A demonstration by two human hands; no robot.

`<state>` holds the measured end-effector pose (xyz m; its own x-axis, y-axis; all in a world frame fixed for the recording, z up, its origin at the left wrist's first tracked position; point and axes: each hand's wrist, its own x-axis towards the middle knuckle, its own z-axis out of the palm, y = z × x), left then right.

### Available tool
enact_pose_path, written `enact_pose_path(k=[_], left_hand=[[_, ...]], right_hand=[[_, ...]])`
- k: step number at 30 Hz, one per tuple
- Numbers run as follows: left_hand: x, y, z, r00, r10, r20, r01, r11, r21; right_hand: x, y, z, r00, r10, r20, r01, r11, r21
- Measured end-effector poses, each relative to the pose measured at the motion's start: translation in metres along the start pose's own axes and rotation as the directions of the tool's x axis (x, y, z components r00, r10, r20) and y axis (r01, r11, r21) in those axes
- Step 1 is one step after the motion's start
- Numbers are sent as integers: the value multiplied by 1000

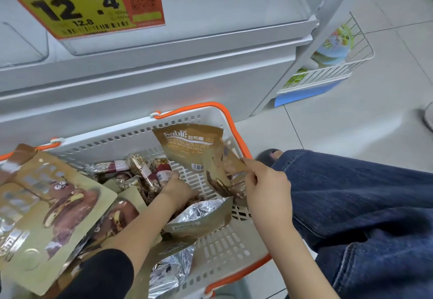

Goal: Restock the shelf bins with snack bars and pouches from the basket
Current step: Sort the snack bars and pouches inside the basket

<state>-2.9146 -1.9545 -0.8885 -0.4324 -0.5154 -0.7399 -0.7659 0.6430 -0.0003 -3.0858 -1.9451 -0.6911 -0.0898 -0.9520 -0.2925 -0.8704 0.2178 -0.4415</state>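
A white basket [218, 249] with orange handles sits on the floor below the shelf. It holds several gold-brown pouches and several clear-wrapped snack bars [143, 172]. My right hand [267, 186] is shut on the lower corner of a brown "Sable" pouch [194, 145], which stands tilted against the basket's right wall. My left hand [175, 189] reaches down among the snack bars, its fingers closed around one or more of them. A large pouch with a cartoon figure [49, 214] lies over the basket's left rim.
Clear shelf bins [234, 17] sit above, with a yellow and orange price tag [82, 1] on one. A white wire basket [339, 64] with colourful goods hangs at the shelf's right end. My knee in blue jeans [351, 205] is right of the basket.
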Motion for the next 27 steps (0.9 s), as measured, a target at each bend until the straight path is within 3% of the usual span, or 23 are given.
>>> enact_pose_path(k=[4,11,14,17,20,22,27], left_hand=[[4,4,5,1000,-16,-15,16,1000,-16],[7,1,1,991,-26,132,33,998,-54],[-1,-4,3,998,-61,-5,60,992,-111],[-18,-12,2,973,-168,-161,102,930,-353],[-40,-25,-6,908,-269,-320,51,831,-554],[-58,-34,-12,878,-320,-357,23,772,-635],[-92,-50,-7,913,-242,-330,-63,714,-698]], right_hand=[[1,2,-1,1000,-2,6,2,1000,-24],[1,11,22,970,-38,239,78,984,-161],[4,14,28,969,-23,245,66,984,-168],[7,16,29,980,-31,198,66,982,-177],[13,16,28,985,-54,167,79,986,-150],[19,14,30,977,-90,194,109,990,-90],[47,7,54,925,-281,256,295,955,-20]])
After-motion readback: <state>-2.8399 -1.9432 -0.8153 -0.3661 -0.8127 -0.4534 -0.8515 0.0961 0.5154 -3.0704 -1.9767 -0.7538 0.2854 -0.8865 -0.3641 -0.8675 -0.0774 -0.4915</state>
